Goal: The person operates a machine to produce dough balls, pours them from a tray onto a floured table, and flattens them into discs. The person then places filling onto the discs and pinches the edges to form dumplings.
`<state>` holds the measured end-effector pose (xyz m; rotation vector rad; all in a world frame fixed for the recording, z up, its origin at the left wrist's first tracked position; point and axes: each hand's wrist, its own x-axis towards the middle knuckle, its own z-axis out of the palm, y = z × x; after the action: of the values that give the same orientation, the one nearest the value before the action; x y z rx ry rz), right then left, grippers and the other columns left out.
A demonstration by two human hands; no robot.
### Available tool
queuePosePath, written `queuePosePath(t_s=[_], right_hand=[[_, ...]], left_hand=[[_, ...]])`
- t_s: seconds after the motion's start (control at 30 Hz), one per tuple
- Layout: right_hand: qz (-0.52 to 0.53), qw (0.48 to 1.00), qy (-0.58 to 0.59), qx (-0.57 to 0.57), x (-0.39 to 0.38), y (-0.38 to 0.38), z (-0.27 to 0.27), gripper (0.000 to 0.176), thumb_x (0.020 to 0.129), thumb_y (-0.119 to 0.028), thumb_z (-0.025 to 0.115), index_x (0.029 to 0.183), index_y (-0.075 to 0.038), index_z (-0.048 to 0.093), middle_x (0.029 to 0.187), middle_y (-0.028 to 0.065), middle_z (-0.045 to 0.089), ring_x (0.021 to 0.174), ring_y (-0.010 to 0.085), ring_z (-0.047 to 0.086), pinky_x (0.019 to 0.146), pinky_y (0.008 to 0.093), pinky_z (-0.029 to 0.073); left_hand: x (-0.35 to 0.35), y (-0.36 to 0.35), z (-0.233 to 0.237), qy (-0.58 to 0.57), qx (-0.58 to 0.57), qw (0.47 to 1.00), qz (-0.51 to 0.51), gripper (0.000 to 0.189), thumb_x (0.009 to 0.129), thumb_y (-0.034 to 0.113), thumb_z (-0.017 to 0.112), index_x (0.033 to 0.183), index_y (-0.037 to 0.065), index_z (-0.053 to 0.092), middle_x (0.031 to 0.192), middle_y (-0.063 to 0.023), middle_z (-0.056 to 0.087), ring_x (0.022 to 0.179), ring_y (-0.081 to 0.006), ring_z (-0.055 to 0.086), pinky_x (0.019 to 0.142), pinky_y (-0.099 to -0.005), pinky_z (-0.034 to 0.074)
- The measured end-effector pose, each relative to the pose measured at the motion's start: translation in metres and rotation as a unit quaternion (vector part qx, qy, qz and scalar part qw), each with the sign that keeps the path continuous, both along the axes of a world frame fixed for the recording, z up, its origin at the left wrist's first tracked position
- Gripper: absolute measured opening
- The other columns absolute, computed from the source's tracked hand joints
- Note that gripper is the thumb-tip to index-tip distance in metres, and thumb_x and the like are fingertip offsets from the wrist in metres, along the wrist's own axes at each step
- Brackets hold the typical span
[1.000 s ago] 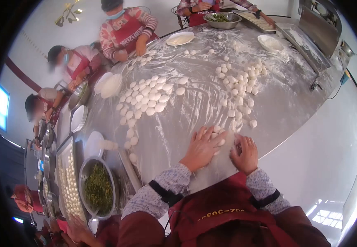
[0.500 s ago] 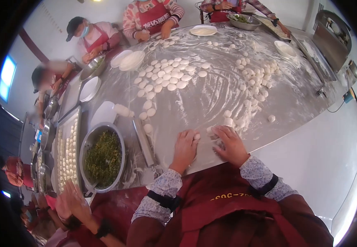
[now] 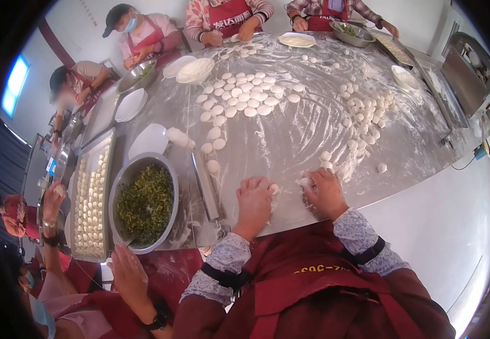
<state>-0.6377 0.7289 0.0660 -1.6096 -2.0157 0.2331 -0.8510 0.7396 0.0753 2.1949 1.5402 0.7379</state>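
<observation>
I'm resting my left hand (image 3: 254, 199) palm-down on the floured table (image 3: 290, 141), dough piece (image 3: 273, 188) peeking at its fingertips, grip unclear | my right hand (image 3: 325, 192) is pinching a dough lump (image 3: 304, 182) near the table's near edge | I'm judging the dough soft, light, squashable: gripping its sides gently

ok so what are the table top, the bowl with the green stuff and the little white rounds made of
Table top: looks like bare metal, likely stainless steel; grey sheen with glare under flour streaks.
Bowl: same shiny grey metal, thin bright rim.
White rounds: soft matte dough, apparently; dull, floured, slightly uneven shapes.
</observation>
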Motion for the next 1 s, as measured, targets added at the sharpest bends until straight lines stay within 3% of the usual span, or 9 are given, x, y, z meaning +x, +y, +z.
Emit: queuePosePath(t_s=[0.07, 0.13, 0.33, 0.43, 0.73, 0.8, 0.83, 0.9, 1.0], right_hand=[[-0.004, 1.0, -0.007, -0.001, 0.002, 0.0, -0.002, 0.032, 0.075, -0.019, 0.064, 0.104, -0.006, 0.059, 0.097, 0.0123, 0.056, 0.097, 0.0308, 0.052, 0.083, 0.0434, 0.04], [-0.004, 1.0, 0.01, -0.009, 0.001, 0.0, -0.002, 0.033, 0.075, -0.019, 0.065, 0.104, -0.006, 0.058, 0.097, 0.0121, 0.056, 0.096, 0.0308, 0.052, 0.083, 0.0436, 0.04], [-0.009, 0.998, 0.034, -0.045, 0.0, 0.001, -0.004, 0.034, 0.072, -0.019, 0.066, 0.102, -0.007, 0.057, 0.097, 0.0106, 0.056, 0.096, 0.0303, 0.052, 0.083, 0.0442, 0.04], [-0.006, 0.999, 0.025, -0.041, 0.0, -0.003, -0.008, 0.033, 0.072, -0.02, 0.067, 0.101, -0.007, 0.057, 0.098, 0.01, 0.057, 0.097, 0.0297, 0.053, 0.083, 0.0446, 0.039], [0.045, 0.998, -0.025, -0.039, -0.024, -0.001, 0.005, 0.032, 0.077, -0.025, 0.063, 0.104, -0.007, 0.06, 0.103, 0.0102, 0.057, 0.102, 0.0285, 0.051, 0.088, 0.0446, 0.035], [-0.011, 0.999, 0.002, 0.048, -0.016, 0.004, 0.001, 0.03, 0.077, -0.021, 0.065, 0.102, -0.005, 0.06, 0.1, 0.0108, 0.058, 0.097, 0.0285, 0.054, 0.086, 0.0428, 0.038], [-0.011, 0.999, 0.002, 0.047, -0.009, 0.006, 0.005, 0.03, 0.077, -0.021, 0.065, 0.102, -0.005, 0.06, 0.1, 0.0108, 0.058, 0.097, 0.0285, 0.054, 0.086, 0.0428, 0.038], [-0.068, 0.976, 0.205, 0.027, 0.01, 0.005, 0.021, 0.026, 0.075, -0.012, 0.065, 0.099, -0.003, 0.06, 0.095, 0.012, 0.059, 0.088, 0.0292, 0.057, 0.079, 0.0395, 0.043], [-0.114, 0.963, 0.243, 0.009, 0.032, -0.003, 0.032, 0.025, 0.073, -0.005, 0.063, 0.098, -0.001, 0.059, 0.089, 0.0139, 0.059, 0.082, 0.0301, 0.058, 0.073, 0.0369, 0.046]], left_hand=[[0.001, 0.005, 0.001, 0.026, -0.015, 0.999, 0.014, 0.028, 0.086, 0.016, 0.052, 0.112, 0.008, 0.059, 0.119, -0.0127, 0.053, 0.112, -0.0336, 0.043, 0.095, -0.0507, 0.031], [0.007, 0.019, 0.008, 0.049, 0.108, 0.988, 0.1, 0.043, 0.085, 0.02, 0.056, 0.127, 0.014, 0.053, 0.134, -0.0105, 0.042, 0.121, -0.0332, 0.037, 0.095, -0.0517, 0.028], [0.046, 0.052, 0.054, 0.019, 0.198, 0.976, 0.094, 0.055, 0.089, 0.028, 0.051, 0.141, 0.02, 0.036, 0.147, -0.0107, 0.028, 0.134, -0.0367, 0.023, 0.105, -0.0566, 0.016], [0.049, 0.042, -0.016, 0.165, 0.083, 0.982, 0.029, 0.053, 0.09, 0.033, 0.049, 0.141, 0.026, 0.037, 0.149, -0.0095, 0.026, 0.137, -0.0356, 0.018, 0.105, -0.0614, 0.01], [0.027, 0.05, -0.026, 0.172, 0.077, 0.98, 0.059, 0.054, 0.09, 0.035, 0.05, 0.141, 0.028, 0.036, 0.149, -0.0085, 0.025, 0.138, -0.0357, 0.016, 0.104, -0.0645, 0.007], [0.029, 0.05, -0.012, 0.146, 0.1, 0.981, 0.077, 0.054, 0.089, 0.034, 0.05, 0.141, 0.028, 0.035, 0.149, -0.0087, 0.024, 0.138, -0.0358, 0.015, 0.105, -0.064, 0.007], [0.03, 0.05, 0.001, 0.121, 0.122, 0.981, 0.093, 0.055, 0.089, 0.033, 0.051, 0.142, 0.027, 0.035, 0.149, -0.0089, 0.023, 0.138, -0.0359, 0.015, 0.105, -0.0634, 0.006], [0.045, 0.051, 0.036, 0.091, 0.149, 0.982, 0.072, 0.055, 0.089, 0.033, 0.051, 0.142, 0.027, 0.034, 0.15, -0.0094, 0.023, 0.138, -0.0365, 0.015, 0.105, -0.0629, 0.006], [0.076, 0.047, 0.05, 0.043, 0.195, 0.98, 0.014, 0.055, 0.089, 0.033, 0.05, 0.142, 0.027, 0.034, 0.15, -0.01, 0.022, 0.138, -0.037, 0.016, 0.106, -0.0621, 0.007]])
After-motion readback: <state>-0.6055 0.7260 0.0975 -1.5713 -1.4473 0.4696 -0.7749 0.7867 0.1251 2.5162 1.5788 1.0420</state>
